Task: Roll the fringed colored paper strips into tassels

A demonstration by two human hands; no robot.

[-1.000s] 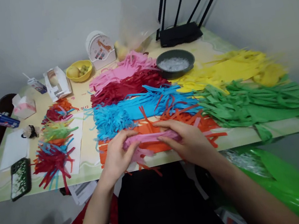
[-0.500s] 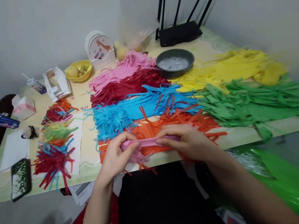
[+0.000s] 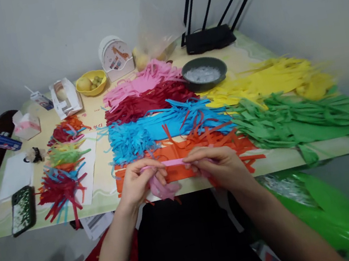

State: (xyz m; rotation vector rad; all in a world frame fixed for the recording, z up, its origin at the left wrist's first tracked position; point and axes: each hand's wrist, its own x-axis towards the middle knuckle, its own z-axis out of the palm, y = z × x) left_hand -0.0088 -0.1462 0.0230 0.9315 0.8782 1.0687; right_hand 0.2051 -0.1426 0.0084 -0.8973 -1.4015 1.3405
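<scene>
A pink fringed paper strip (image 3: 174,162) is stretched level between my two hands over the table's front edge. My left hand (image 3: 142,179) pinches one end, with a loose pink bunch hanging below its fingers. The other end is pinched by my right hand (image 3: 212,164), whose fingers partly cover more pink fringe. Right behind and under the hands lies orange fringed paper (image 3: 177,148). Beyond it are stacked rows of blue fringed paper (image 3: 160,126), dark red fringed paper (image 3: 152,100) and pink fringed paper (image 3: 142,82).
Green fringed paper (image 3: 304,119) and yellow fringed paper (image 3: 263,81) lie to the right. A dark bowl (image 3: 207,84) stands near a black router (image 3: 210,39). At left are multicoloured tassels (image 3: 62,182), a phone (image 3: 23,210), a yellow fruit bowl (image 3: 95,90) and a tissue pack (image 3: 27,126).
The pink strip between my hands has become narrower and flatter, and its loose fringe now hangs lower under the left hand. Both hands keep nearly the same place.
</scene>
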